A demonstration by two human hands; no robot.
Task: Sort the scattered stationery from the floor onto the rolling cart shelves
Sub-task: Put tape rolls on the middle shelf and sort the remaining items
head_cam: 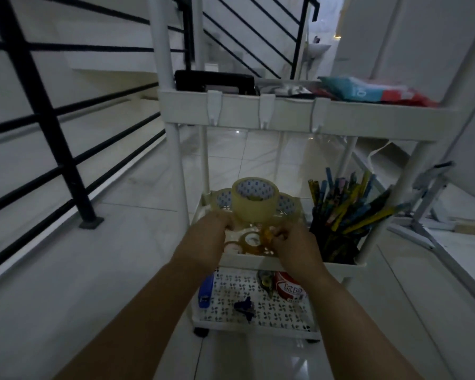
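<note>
A white three-tier rolling cart (pixel 285 116) stands before me. On its middle shelf (pixel 337 266) a big roll of clear packing tape (pixel 255 204) is stacked on two more rolls. In front of them lie small amber tape rolls (pixel 251 242). My left hand (pixel 211 237) and my right hand (pixel 291 242) both reach into this shelf, fingers curled on the small rolls from either side. A dark cup full of pencils and pens (pixel 343 215) fills the shelf's right part. The bottom shelf (pixel 285 316) holds a blue stapler (pixel 205 293), a dark clip (pixel 244 308), a cutter (pixel 266 281) and a red tin (pixel 290 287).
The top shelf carries a black box (pixel 214 82) and coloured packets (pixel 373 90). A black stair railing (pixel 39 105) runs along the left. A folded white metal stand (pixel 428 204) lies on the tiled floor at the right. Stairs rise behind the cart.
</note>
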